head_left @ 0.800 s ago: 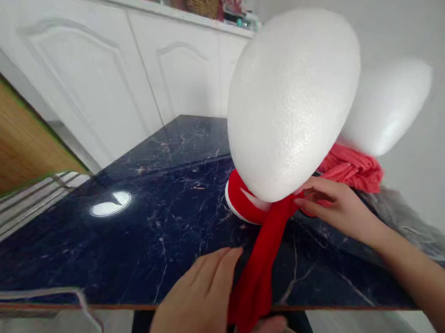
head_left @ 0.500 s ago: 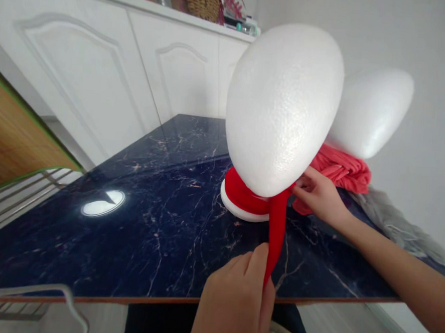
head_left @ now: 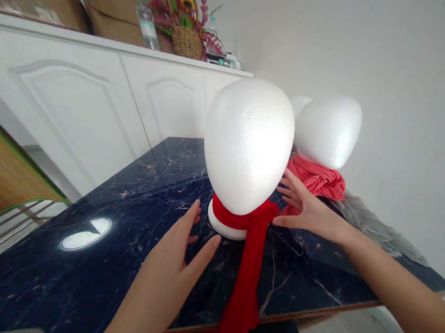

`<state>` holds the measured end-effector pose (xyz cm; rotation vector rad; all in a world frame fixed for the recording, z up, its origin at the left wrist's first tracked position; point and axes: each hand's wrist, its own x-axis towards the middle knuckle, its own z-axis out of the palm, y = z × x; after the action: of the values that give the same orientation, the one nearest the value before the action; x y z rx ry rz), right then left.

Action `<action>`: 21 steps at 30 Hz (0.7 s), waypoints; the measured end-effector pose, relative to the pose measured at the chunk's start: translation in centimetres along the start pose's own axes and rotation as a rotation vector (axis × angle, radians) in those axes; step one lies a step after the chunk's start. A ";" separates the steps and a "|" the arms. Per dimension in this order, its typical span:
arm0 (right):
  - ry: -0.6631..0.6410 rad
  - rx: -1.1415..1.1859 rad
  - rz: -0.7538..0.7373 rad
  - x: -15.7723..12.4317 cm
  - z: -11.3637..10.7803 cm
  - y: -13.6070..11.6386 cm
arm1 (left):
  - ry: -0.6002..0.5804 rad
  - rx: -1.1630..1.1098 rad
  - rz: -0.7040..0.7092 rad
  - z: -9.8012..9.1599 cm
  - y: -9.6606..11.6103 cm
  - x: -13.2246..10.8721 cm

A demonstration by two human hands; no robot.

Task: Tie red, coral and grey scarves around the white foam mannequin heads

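Red scarf (head_left: pixel 248 278) circled the neck of a white foam head, one tail running toward the near side and dropping over the table's edge. Dark blue and marbled, the table (head_left: pixel 130 201) spread across the near scene, with white cabinets (head_left: pixel 72 97) at the far left. The foam head (head_left: pixel 248 143) stood on it right of centre, and a second white head (head_left: pixel 332 130) stood farther right. Grey cloth (head_left: pixel 380 226) lay along the right side, next to bunched coral cloth (head_left: pixel 315 179) beneath that second head. The left hand (head_left: pixel 171 261), ungripping, hovered left of the scarf, thumb near the white base. The right hand (head_left: pixel 310 212), likewise loose and fingers spread, was just right of the wrap; whether it touched could not be told. A wicker basket (head_left: pixel 187 42) sat on the cabinets.
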<state>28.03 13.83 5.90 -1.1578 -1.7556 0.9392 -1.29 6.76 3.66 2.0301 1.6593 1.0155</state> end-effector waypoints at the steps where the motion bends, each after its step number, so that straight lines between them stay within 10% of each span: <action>1: 0.002 -0.011 -0.028 -0.1 0.7 -0.3 | -0.001 -0.003 0.016 0.3 -0.2 1.2; 10: 0.164 0.167 -0.172 1.1 5.9 -1.8 | -0.303 -0.244 0.253 1.0 3.7 3.3; 15: 0.276 -0.068 -0.381 -3.1 -0.7 -4.3 | -0.326 -0.216 0.406 1.6 8.7 2.0; 21: 0.335 -0.376 -0.261 -7.8 -9.4 -4.2 | -0.489 -0.282 0.564 7.1 14.2 3.5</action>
<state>37.08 6.55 11.54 -1.1974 -1.7888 0.2455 14.00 7.51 9.03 2.3435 0.6745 0.7565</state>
